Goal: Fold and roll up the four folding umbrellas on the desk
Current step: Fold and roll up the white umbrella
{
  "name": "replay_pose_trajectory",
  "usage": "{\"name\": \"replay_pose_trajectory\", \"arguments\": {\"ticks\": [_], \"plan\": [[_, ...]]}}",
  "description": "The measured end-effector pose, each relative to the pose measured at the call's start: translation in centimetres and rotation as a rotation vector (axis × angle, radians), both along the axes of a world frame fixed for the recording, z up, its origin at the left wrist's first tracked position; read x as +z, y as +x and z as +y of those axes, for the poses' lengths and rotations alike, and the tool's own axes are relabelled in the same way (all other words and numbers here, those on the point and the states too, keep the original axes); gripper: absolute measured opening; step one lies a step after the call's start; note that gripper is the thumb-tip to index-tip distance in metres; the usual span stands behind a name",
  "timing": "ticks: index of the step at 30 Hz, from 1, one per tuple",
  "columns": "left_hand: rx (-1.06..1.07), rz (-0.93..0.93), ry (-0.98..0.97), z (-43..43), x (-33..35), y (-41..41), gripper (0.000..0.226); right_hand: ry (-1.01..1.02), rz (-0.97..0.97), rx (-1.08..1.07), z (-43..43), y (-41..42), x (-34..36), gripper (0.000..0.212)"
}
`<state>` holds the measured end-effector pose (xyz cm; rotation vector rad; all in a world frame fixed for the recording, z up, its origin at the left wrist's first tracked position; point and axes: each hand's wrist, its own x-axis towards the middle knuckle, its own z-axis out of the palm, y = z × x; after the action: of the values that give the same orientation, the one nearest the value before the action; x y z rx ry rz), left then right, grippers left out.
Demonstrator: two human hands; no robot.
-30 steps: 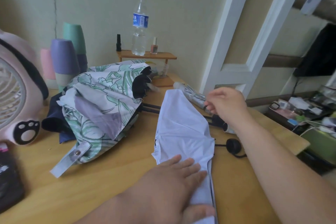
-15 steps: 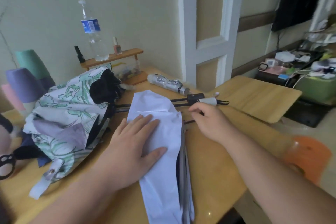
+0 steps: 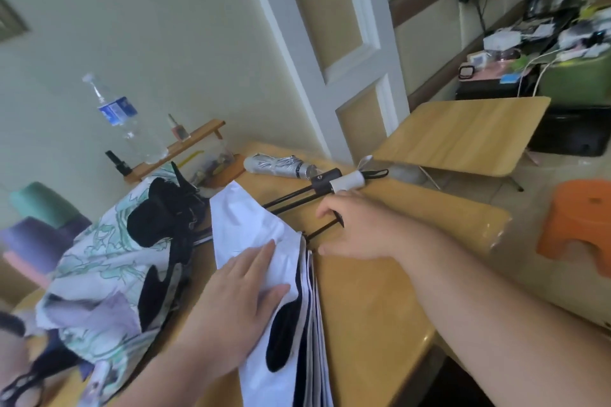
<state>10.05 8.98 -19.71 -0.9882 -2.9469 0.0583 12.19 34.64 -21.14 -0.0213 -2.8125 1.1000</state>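
Note:
A white umbrella [image 3: 251, 225] lies flattened along the wooden desk [image 3: 380, 301], black lining showing at its edge. My left hand [image 3: 238, 304] presses flat on its canopy. My right hand [image 3: 360, 228] grips the black handle end of its shaft. A floral green-and-white umbrella [image 3: 99, 271] lies heaped and unfolded at the left. A rolled silver umbrella [image 3: 281, 166] rests at the desk's far edge. Two black shafts with a black and white handle [image 3: 344, 180] reach toward the far right.
A water bottle [image 3: 122, 119] and a small nail polish bottle [image 3: 178, 129] stand on a little wooden shelf [image 3: 201, 135]. Stacked cups [image 3: 43, 221] sit at the left. A second small table [image 3: 463, 132] and an orange stool [image 3: 578, 221] stand to the right.
The view has tilted and swung right. My left hand slid up the white canopy. My right hand came back from the far umbrellas to the white umbrella's shaft and closed round its handle.

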Motion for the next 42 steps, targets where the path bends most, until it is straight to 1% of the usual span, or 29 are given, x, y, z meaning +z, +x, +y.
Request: {"name": "replay_pose_trajectory", "arguments": {"ticks": [3, 7, 9, 11, 14, 16, 18, 20, 23, 24, 26, 28, 30, 32, 33, 35, 36, 38, 39, 40, 42], "plan": [[0.005, -0.005, 0.073, -0.8, -1.4, -0.7, 0.087, 0.029, 0.004, 0.024, -0.1, 0.4, 0.2, 0.056], [0.003, 0.036, 0.101, -0.7, -1.6, -1.7, 0.093, 0.102, 0.043, 0.034, -0.3, 1.0, 0.8, 0.055], [0.007, 0.021, 0.078, -0.8, -1.3, -1.4, 0.091, 0.118, 0.039, 0.047, -0.6, 1.0, 0.8, 0.051], [-0.016, 0.051, 0.062, -1.0, -1.4, -0.8, 0.086, 0.128, 0.047, 0.056, -0.6, 0.9, 0.4, 0.045], [0.021, -0.004, 0.108, -1.2, -0.5, 0.2, 0.071, 0.083, 0.08, 0.083, -0.7, 0.8, 0.0, 0.032], [0.087, -0.036, 0.144, -1.3, 0.2, 0.6, 0.072, 0.119, 0.089, 0.088, -1.2, 0.8, 0.2, 0.035], [0.096, -0.047, 0.153, -1.4, 0.3, 0.6, 0.072, 0.187, 0.145, 0.1, -1.7, 0.9, 0.4, 0.039], [0.103, -0.086, 0.153, -1.5, 0.2, 0.4, 0.068, 0.181, 0.208, 0.136, -2.4, 0.7, 0.3, 0.034], [0.101, -0.078, 0.173, -1.7, 0.2, 0.3, 0.07, 0.149, 0.241, 0.192, -2.8, 0.6, 0.0, 0.027], [0.101, -0.073, 0.177, -1.5, 0.3, 0.4, 0.067, 0.141, 0.244, 0.197, -2.8, 0.5, -0.1, 0.026], [0.09, -0.085, 0.191, -1.1, 0.6, 0.7, 0.053, 0.124, 0.276, 0.204, -2.9, 0.4, -0.2, 0.025], [0.074, -0.095, 0.237, -1.0, 0.7, 0.8, 0.04, 0.137, 0.346, 0.236, -3.8, 0.1, 0.0, 0.029], [0.046, -0.093, 0.273, -1.2, 0.7, 0.8, 0.033, 0.185, 0.386, 0.323, -5.4, 0.1, 0.2, 0.037], [0.036, -0.112, 0.301, -1.4, 1.0, 1.0, 0.022, 0.252, 0.328, 0.409, -7.2, 0.3, 0.1, 0.034], [0.079, -0.163, 0.366, -1.7, 1.3, 1.0, 0.017, 0.286, 0.293, 0.427, -7.7, 0.4, -0.2, 0.03], [0.25, -0.279, 0.67, -2.2, 2.1, 0.5, 0.025, 0.316, 0.258, 0.426, -7.9, 0.5, -0.6, 0.024], [0.337, -0.283, 0.847, -2.6, 2.7, 0.0, 0.028, 0.313, 0.261, 0.422, -7.7, 0.5, -0.7, 0.021], [0.498, -0.225, 1.077, -3.3, 3.5, -1.7, 0.017, 0.302, 0.285, 0.419, -7.6, 0.4, -0.9, 0.02], [0.565, -0.232, 1.127, -3.5, 3.9, -2.7, 0.02, 0.299, 0.299, 0.421, -7.6, 0.4, -1.1, 0.022], [0.615, -0.297, 1.16, -3.5, 4.1, -3.5, 0.027, 0.306, 0.311, 0.42, -7.7, 0.3, -1.2, 0.024], [0.684, -0.537, 1.147, -3.0, 4.2, -5.1, 0.022, 0.329, 0.328, 0.412, -7.9, 0.3, -1.5, 0.028]]}}
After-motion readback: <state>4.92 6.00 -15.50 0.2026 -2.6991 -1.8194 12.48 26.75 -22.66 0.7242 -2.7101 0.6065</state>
